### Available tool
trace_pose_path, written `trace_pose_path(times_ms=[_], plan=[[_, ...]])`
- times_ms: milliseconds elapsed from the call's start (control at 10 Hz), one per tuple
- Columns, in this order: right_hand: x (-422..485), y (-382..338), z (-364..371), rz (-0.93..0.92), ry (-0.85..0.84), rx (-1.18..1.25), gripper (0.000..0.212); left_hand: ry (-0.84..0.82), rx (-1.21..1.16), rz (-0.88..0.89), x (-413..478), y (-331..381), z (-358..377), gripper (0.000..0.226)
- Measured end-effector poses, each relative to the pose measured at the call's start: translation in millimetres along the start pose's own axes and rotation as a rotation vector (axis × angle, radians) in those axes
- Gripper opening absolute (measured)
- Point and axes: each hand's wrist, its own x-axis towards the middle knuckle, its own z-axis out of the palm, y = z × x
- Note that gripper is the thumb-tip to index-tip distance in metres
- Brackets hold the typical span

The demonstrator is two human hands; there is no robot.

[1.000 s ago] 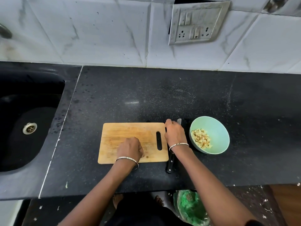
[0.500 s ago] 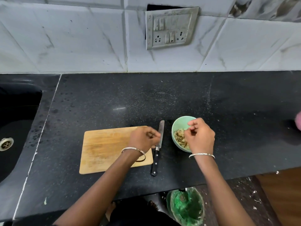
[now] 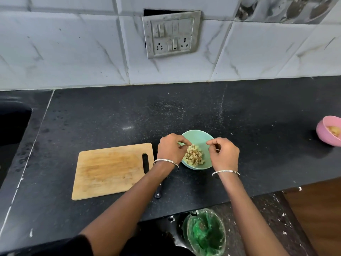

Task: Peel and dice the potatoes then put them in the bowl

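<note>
Green bowl [image 3: 199, 137]: holds diced potato [image 3: 194, 157]
Left hand [image 3: 170, 147]: fingertips pinched above it, grasp unclear
Right hand [image 3: 224, 152]: same pinch
Change: left hand has left the cutting board [image 3: 110, 170]

White marble-look wall tiles [image 3: 73, 48] w/ a crooked steel switch/socket plate [image 3: 170, 34]. Black speckled countertop [image 3: 110, 111] below, dark sink [image 3: 13, 124] far left. Under the edge: green-lined bin [image 3: 204, 233], speckled floor [image 3: 267, 218], brown wood panel [image 3: 317, 209] at right.

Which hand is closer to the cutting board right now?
Left. The left hand is over the left rim of the green bowl, just past the right edge of the cutting board. The right hand is over the bowl's right rim, farther from the board.
</note>
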Motion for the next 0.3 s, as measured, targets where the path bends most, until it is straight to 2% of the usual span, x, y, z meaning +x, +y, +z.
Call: trace_pose_path(times_ms=[100, 200, 300], plan=[[2.7, -8.6, 6.5, 0.015, -0.253, -0.171, 0.027, 0.091, -0.044, -0.009, -6.2, -4.5, -3.5, 0.025], [0.0, -19.2, 26.2, 0.033, -0.493, -0.321, 0.041, 0.120, -0.105, -0.049, -16.2, -15.3, -7.0, 0.026], [5.1, -23.5, 32.3, 0.062, -0.434, -0.233, 0.044, 0.161, -0.134, -0.068, -24.4, -21.8, -12.8, 0.024]])
